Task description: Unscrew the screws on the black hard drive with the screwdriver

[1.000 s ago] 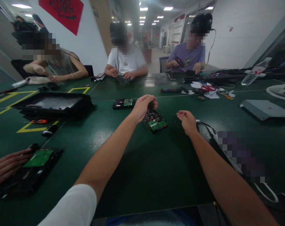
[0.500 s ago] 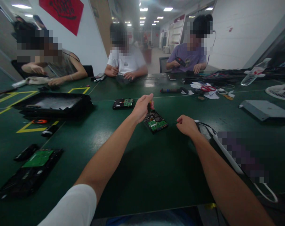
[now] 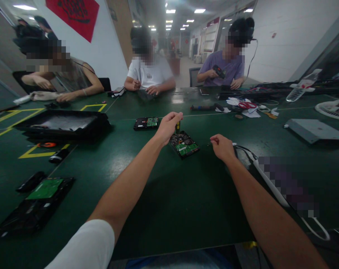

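Here, left fingers (image 3: 176, 117) clamped on yellow-dark screwdriver (image 3: 178, 127) over flat, rectangular drive (image 3: 187, 149); right fingers (image 3: 215, 138) pinched together.

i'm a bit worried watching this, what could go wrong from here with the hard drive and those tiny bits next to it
The tool in the left hand is at the hard drive, so a slip might scratch its green board. The tiny bits lie loose by the right hand; a brush of the fingers could scatter them. The cable runs close to the right wrist and might get snagged.
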Available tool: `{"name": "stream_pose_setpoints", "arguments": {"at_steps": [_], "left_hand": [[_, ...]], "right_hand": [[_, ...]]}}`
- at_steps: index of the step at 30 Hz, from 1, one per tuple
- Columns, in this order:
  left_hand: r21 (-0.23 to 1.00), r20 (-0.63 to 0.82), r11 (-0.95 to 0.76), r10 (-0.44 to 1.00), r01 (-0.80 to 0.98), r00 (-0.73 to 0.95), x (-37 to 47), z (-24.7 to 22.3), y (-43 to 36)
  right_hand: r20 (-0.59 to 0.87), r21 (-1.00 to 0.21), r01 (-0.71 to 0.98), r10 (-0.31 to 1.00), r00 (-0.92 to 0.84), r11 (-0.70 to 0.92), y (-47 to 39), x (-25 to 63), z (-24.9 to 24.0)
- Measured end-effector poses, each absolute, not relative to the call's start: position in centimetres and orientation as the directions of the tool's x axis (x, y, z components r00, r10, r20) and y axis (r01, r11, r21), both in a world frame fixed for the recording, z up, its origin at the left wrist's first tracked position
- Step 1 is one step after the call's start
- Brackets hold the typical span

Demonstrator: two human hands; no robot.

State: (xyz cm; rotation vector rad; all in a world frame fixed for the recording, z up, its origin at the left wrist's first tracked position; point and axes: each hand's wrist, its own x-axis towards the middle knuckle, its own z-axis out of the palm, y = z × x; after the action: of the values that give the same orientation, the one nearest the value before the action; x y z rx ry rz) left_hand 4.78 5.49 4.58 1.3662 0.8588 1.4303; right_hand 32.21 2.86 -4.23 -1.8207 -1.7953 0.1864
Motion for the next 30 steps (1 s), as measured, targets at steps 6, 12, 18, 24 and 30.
{"name": "stream_pose_setpoints", "arguments": {"at_steps": [6,12,18,24,30], "left_hand": [[0.934,0.25,-0.191,0.953,-0.302,0.171,4.8,4.9,5.0],[0.909,0.22,-0.15,0.965,-0.389,0.143,5.3,4.5,5.4],[0.94,0.192,-0.172,0.98,-0.295,0.042,5.6,4.6,5.5],[0.961,0.246,-0.232,0.966,-0.148,0.082,4.7,4.7,5.7],[0.948,0.256,-0.212,0.951,-0.238,0.173,4.2,4.8,5.6]], "right_hand": [[0.234,-0.393,0.915,0.972,0.006,0.089,3.0,32.1,-4.4],[0.208,-0.321,0.938,0.976,-0.063,0.129,2.9,32.0,-4.4],[0.171,-0.327,0.94,0.984,-0.048,0.103,2.9,32.0,-4.3],[0.166,-0.314,0.944,0.985,-0.051,0.102,2.9,31.9,-4.1],[0.159,-0.315,0.946,0.987,-0.03,0.08,2.8,31.9,-4.2]]}}
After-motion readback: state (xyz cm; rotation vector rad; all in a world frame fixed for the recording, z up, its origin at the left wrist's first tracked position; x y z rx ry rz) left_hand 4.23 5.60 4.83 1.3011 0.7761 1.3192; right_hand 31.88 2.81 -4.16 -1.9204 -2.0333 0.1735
